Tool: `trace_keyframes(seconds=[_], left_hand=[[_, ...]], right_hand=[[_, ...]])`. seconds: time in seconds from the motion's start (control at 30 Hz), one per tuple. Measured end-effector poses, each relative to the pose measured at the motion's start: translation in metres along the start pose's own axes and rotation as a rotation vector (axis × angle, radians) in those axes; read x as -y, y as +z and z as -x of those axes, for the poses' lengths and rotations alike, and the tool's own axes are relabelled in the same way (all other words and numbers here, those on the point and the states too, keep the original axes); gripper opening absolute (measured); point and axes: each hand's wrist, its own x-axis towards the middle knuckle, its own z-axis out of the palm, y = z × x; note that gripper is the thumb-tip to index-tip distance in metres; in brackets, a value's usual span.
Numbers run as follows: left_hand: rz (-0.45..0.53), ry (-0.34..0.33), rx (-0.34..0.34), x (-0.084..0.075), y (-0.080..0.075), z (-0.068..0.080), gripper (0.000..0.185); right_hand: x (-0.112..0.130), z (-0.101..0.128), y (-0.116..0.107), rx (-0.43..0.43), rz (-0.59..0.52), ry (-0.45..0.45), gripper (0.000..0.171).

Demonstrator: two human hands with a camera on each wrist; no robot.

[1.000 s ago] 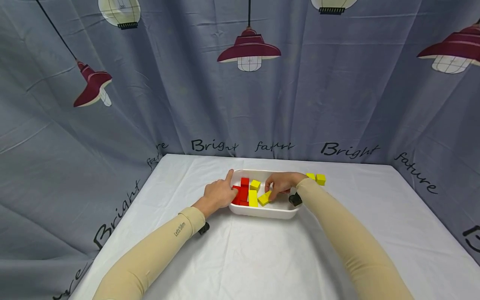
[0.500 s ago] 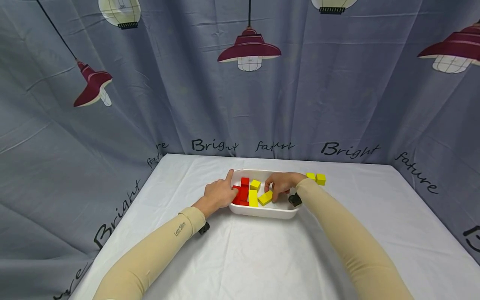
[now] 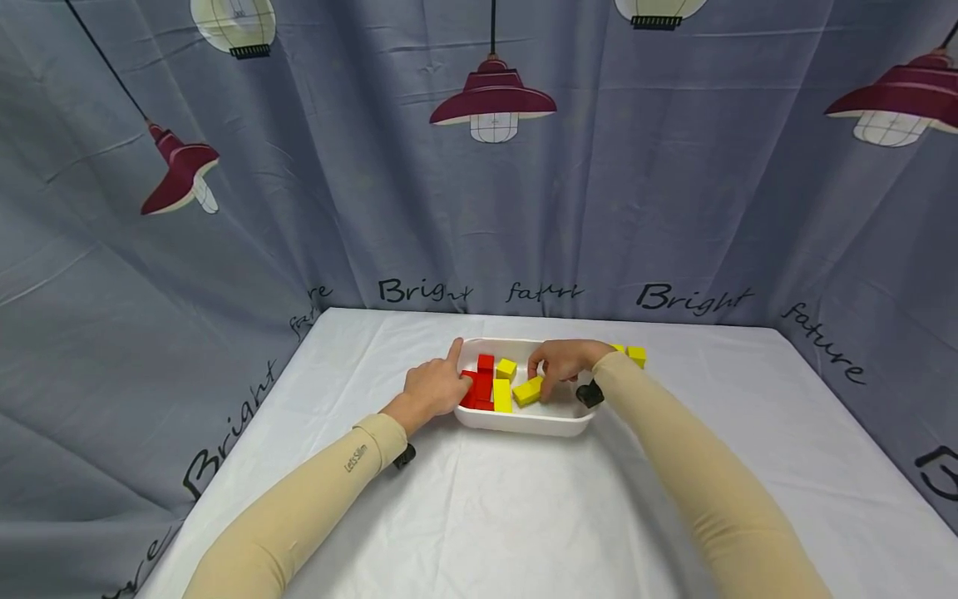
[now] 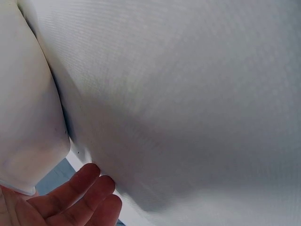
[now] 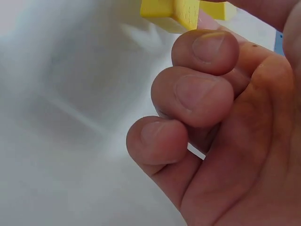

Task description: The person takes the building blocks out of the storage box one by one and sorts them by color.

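Note:
A white tray (image 3: 524, 420) sits mid-table with red blocks (image 3: 482, 387) at its left and yellow blocks (image 3: 506, 367) beside them. My right hand (image 3: 545, 383) reaches into the tray and pinches a long yellow block (image 3: 527, 390) that lies at a slant. In the right wrist view the other fingers (image 5: 202, 94) are curled and the yellow block (image 5: 176, 12) shows at the top edge. My left hand (image 3: 447, 376) rests against the tray's left rim, index finger stretched along it. In the left wrist view its fingers (image 4: 80, 197) lie loose beside the tray wall (image 4: 28, 117).
Two more yellow blocks (image 3: 636, 355) lie on the white tablecloth (image 3: 524, 516) just past the tray's right corner, partly hidden by my right arm. A grey curtain printed with lamps (image 3: 494, 100) closes in the table at the back and sides.
My right hand has nudged the slanted yellow block a little inside the tray. The left hand has stayed on the rim. The head view has drifted slightly.

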Motion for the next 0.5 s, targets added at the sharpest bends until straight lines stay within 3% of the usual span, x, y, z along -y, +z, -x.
trace_keyframes(seconds=[0.27, 0.5], left_hand=[[0.006, 0.007, -0.014, 0.001, -0.001, -0.002, 0.075], [0.007, 0.006, -0.005, 0.001, 0.0, 0.0, 0.075]], right_hand=[[0.002, 0.02, -0.015, -0.038, 0.001, 0.002, 0.033], [-0.002, 0.036, -0.021, -0.059, -0.06, -0.015, 0.03]])
